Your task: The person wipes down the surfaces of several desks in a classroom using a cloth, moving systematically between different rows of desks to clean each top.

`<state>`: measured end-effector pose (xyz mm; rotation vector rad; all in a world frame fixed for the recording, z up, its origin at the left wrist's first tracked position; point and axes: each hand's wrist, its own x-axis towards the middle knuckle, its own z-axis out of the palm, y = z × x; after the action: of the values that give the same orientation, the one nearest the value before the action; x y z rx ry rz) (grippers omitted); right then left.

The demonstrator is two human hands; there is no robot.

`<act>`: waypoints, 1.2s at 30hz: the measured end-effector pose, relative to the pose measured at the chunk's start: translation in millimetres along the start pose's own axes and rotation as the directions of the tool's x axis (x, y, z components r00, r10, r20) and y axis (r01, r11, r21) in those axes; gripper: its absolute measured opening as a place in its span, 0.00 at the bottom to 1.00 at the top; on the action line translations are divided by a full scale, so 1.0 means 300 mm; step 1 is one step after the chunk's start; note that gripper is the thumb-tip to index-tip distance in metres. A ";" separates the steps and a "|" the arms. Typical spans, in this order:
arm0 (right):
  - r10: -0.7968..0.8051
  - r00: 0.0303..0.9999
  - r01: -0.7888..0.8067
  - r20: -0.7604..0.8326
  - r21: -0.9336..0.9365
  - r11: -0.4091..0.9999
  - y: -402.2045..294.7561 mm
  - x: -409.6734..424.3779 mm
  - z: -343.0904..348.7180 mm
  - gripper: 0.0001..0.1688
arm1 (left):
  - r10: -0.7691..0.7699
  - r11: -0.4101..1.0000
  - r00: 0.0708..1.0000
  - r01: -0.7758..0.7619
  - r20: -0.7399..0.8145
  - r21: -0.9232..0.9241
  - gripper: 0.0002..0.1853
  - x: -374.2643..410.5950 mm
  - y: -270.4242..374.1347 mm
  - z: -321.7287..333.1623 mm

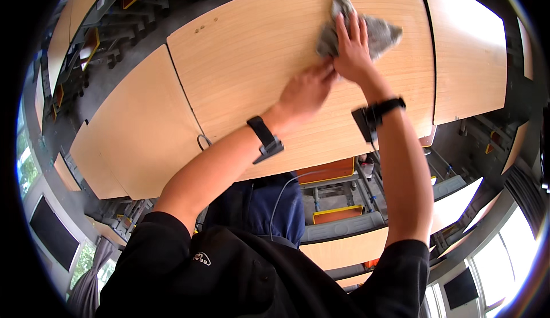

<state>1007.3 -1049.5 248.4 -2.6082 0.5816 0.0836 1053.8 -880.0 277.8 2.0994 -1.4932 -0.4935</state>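
A grey cloth [380, 36] lies spread on the light wood-grain desk top [258, 60], near its far right part. My right hand [354, 49] presses flat on the cloth with the fingers apart and pointing away from me. Just left of it and nearer to me, my left hand [307, 88] is blurred; its fingertips reach the cloth's near edge and my right hand, and whether they pinch the cloth is unclear. Black straps with small devices are on both wrists.
Further desk tops adjoin on the left [137, 124] and the right [468, 60], with dark seams between. A thin cable loop [204, 142] shows at the left seam. Below the near edge are an orange-brown seat board [331, 170], metal desk frames and another desk [343, 249].
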 end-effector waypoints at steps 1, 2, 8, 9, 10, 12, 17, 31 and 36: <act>-0.034 0.999 0.034 -0.012 -0.027 0.999 -0.016 0.069 0.015 0.54 | -0.057 0.997 0.998 0.057 -0.001 -0.046 0.21 0.020 -0.035 -0.041; -0.040 0.999 0.039 -0.026 -0.031 0.999 -0.045 0.138 0.042 0.52 | -0.110 0.992 0.993 0.112 0.028 -0.052 0.22 0.036 -0.065 -0.091; -0.263 0.965 0.248 0.012 -0.375 0.893 -0.113 0.285 0.086 0.45 | 0.099 0.995 0.952 -0.098 -0.291 0.019 0.15 0.037 -0.183 -0.104; -0.243 0.961 0.275 0.132 -0.373 0.886 -0.133 0.250 0.048 0.47 | 0.056 0.997 0.977 -0.065 -0.204 -0.036 0.14 0.011 -0.159 -0.092; -0.198 0.979 0.201 0.037 -0.248 0.948 -0.121 0.195 0.074 0.47 | 0.024 0.996 0.992 -0.034 -0.125 -0.086 0.13 -0.013 -0.128 -0.081; -0.111 0.994 0.111 0.005 -0.018 0.994 -0.159 0.033 0.085 0.48 | -0.076 0.972 0.997 0.082 0.032 -0.222 0.12 -0.103 -0.085 -0.037; -0.090 0.981 0.094 0.169 -0.015 0.995 -0.212 -0.556 0.102 0.51 | 0.141 0.988 0.965 -0.124 0.219 -0.090 0.11 -0.464 0.136 0.098; 0.077 0.890 -0.051 0.450 -0.070 0.996 -0.383 -0.944 0.086 0.46 | 0.255 0.962 0.898 -0.199 0.359 -0.186 0.20 -0.811 0.217 0.047; -0.089 0.874 0.128 0.478 -0.050 0.991 -0.388 -0.674 0.069 0.49 | 0.043 0.987 0.985 -0.016 0.167 -0.161 0.22 -0.685 0.154 0.006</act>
<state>872.9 -868.3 311.1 -2.5493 0.2564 0.7033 950.2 -698.3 303.7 1.9491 -1.5209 -0.7716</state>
